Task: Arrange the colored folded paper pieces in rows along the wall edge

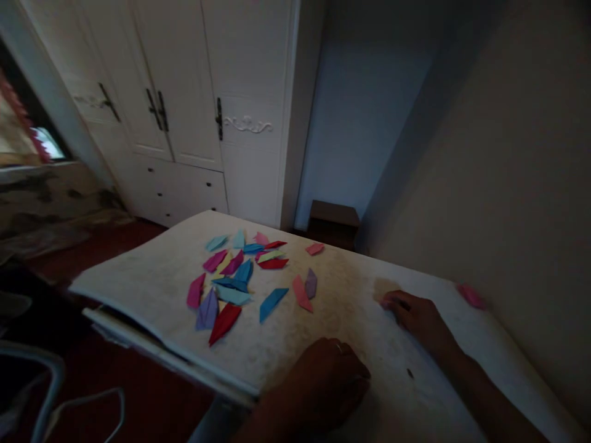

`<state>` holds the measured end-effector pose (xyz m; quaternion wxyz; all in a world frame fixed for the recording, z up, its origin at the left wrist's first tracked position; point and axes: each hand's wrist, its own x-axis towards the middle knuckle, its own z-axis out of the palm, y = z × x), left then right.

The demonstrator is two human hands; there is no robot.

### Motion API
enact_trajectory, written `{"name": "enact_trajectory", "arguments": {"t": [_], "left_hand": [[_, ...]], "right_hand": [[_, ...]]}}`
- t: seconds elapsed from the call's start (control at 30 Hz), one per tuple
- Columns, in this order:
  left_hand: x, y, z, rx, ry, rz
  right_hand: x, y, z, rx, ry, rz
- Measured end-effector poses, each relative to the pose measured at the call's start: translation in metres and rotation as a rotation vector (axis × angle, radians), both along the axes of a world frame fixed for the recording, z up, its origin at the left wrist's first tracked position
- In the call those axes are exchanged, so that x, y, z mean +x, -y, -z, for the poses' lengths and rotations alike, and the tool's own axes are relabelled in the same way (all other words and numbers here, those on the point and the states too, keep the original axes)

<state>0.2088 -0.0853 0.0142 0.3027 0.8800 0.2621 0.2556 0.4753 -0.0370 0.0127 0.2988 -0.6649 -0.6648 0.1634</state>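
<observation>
My left hand (325, 378) rests low on the white table (152, 271), its fingers curled inward and a ring on one of them. Whatever lies under those fingers, if anything, is hidden. Further right, my right hand (415, 317) is bent with thumb and fingertips close together on the tabletop, beside a faint tan patch (384, 287). I cannot make out anything in its grasp. Left of both hands lie several folded paper pieces, among them a blue one (273, 304), a salmon pink one (301, 293), a purple one (311, 283) and a red one (225, 324).
A pink folded piece (471, 296) lies by the wall at the table's right edge. Another pink piece (315, 248) is near the far edge. A small dark bit (410, 373) lies between my arms. Behind stand a white wardrobe (249, 74) and a brown box-like stand (334, 214).
</observation>
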Motion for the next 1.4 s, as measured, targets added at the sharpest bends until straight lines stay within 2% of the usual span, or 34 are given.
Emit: {"name": "enact_trajectory", "arguments": {"t": [0.1,0.23,0.4,0.53,0.6,0.73,0.93,1.1,1.23,1.33,1.4], "left_hand": [[-0.031,-0.01,-0.008,0.016,0.018,-0.096],[-0.083,-0.024,-0.02,0.037,0.055,-0.316],[-0.152,-0.033,-0.027,0.168,0.035,-0.576],[-0.19,-0.025,-0.022,0.056,0.044,-0.905],[-0.199,-0.019,-0.016,-0.023,0.024,-1.003],[-0.199,-0.013,-0.007,-0.133,-0.089,-1.075],[-0.187,-0.013,-0.012,-0.15,-0.306,-1.113],[-0.191,-0.017,-0.01,-0.142,-0.318,-1.072],[-0.188,-0.023,-0.011,-0.062,-0.248,-1.091],[-0.17,-0.033,-0.025,0.093,-0.194,-1.053],[-0.147,-0.046,-0.038,0.181,-0.125,-0.963]], "right_hand": [[0.002,-0.002,0.004,0.008,0.011,-0.022],[0.009,-0.009,0.014,0.05,0.048,-0.077],[0.017,-0.013,0.025,0.044,0.076,-0.094],[0.017,-0.014,0.026,0.002,0.093,-0.057],[0.016,-0.013,0.025,-0.021,0.097,-0.046],[0.015,-0.01,0.024,-0.025,0.1,-0.037],[0.011,-0.004,0.024,0.0,0.104,-0.035],[0.008,-0.002,0.026,0.034,0.093,-0.036],[0.01,-0.003,0.03,0.026,0.091,-0.036],[0.009,-0.002,0.03,0.011,0.096,-0.052],[0.008,-0.001,0.03,0.027,0.1,-0.06]]}}
